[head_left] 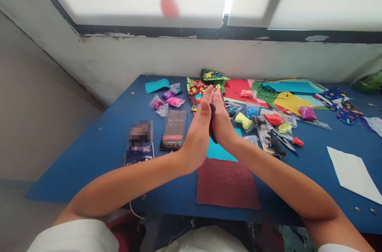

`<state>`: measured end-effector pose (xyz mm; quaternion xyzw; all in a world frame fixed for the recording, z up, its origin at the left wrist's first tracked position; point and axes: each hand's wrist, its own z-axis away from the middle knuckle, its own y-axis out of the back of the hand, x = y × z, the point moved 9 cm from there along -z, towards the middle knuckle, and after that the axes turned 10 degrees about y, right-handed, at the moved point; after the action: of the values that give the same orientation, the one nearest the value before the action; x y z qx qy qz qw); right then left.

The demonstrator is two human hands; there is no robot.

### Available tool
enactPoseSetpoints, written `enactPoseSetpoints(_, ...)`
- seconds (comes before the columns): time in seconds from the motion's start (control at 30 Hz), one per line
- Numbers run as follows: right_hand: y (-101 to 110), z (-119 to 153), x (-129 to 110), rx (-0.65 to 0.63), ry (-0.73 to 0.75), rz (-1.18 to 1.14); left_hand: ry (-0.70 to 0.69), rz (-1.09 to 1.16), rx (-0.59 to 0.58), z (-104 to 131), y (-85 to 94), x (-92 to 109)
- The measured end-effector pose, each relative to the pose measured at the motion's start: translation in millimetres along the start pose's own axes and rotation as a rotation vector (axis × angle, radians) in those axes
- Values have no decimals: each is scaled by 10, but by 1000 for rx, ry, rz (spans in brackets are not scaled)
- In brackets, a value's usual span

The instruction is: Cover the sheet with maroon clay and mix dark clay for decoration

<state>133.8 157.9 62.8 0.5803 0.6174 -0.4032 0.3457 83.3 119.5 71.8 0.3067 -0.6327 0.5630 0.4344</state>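
Note:
Both palms face each other above the middle of the blue table, pressing a dark, flattened piece of clay (pixel 212 125) between them. My left hand (pixel 199 136) is on the left side of it, with its fingers pointing up and away. On the other side, my right hand (pixel 222 121) lies flat against the same piece. The dark clay sticks out along the near edge of the palms. Beneath the hands is a light blue sheet (pixel 222 150), and a dark red sheet (pixel 228 184) lies nearer to me.
The blue table (pixel 98 156) holds a phone showing a timer (pixel 174 128) and another phone (pixel 139 152) on the left. Bagged coloured clay (pixel 244 121), coloured papers (pixel 289 103) and scissors (pixel 286 142) lie right. A white sheet (pixel 353 172) is far right.

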Motion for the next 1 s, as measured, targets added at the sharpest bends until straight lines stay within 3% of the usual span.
enactPoseSetpoints(0.13,128,-60,-65,32,-6,140,126,98,42,-16,30,-68)
enactPoseSetpoints(0.33,-20,24,-564,-98,388,410,269,135,22,-89,23,-62)
enactPoseSetpoints(0.43,-30,25,-691,-135,488,523,282,141,-13,-86,-12,-36)
enactPoseSetpoints(0.53,160,-74,-699,-7,454,575,304,182,-2,-79,-12,-34)
enactPoseSetpoints(0.63,246,-166,-511,9,262,457,313,285,100,-115,91,-22)
enactPoseSetpoints(0.73,20,-86,-212,-245,-48,272,227,387,172,-170,198,100)
enactPoseSetpoints(0.8,-150,82,-130,-446,-176,247,166,406,177,-176,229,206)
enactPoseSetpoints(0.87,-191,215,-162,-548,-171,343,155,370,146,-159,214,280)
enactPoseSetpoints(1.0,-58,376,-394,-573,73,639,201,156,35,-143,138,374)
